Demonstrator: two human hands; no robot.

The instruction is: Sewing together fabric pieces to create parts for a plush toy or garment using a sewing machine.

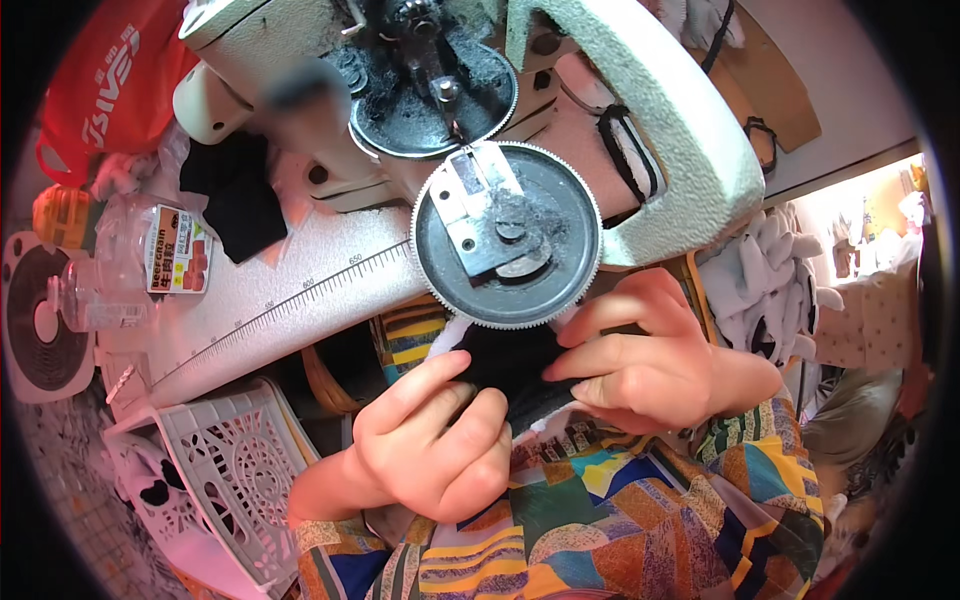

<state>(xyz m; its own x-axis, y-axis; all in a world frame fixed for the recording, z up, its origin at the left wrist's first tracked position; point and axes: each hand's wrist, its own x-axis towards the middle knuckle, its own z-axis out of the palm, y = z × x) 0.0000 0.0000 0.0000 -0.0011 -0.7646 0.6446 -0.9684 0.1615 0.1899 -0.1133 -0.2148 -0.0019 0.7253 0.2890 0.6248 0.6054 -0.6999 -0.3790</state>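
A sewing machine (655, 200) with a toothed metal disc (550, 210) fills the upper middle; dark lint coats its upper mechanism (400, 85). Just below the disc, black fabric (505, 355) with a white edge is held between my two hands. My left hand (430, 440) has curled fingers closed on the fabric's left side, the index fingertip up at its edge. My right hand (650, 370) pinches the fabric's right side, fingers bent beneath the disc's rim. The fingertips are partly hidden in the dark fabric.
The machine bed (270, 330) carries a printed scale. At left lie black cloth (225, 190), a plastic jar (115, 300), a red bag (110, 90) and a round fan (35, 345). A plastic crate (220, 470) stands lower left. Pale plush pieces (745, 280) are piled at right.
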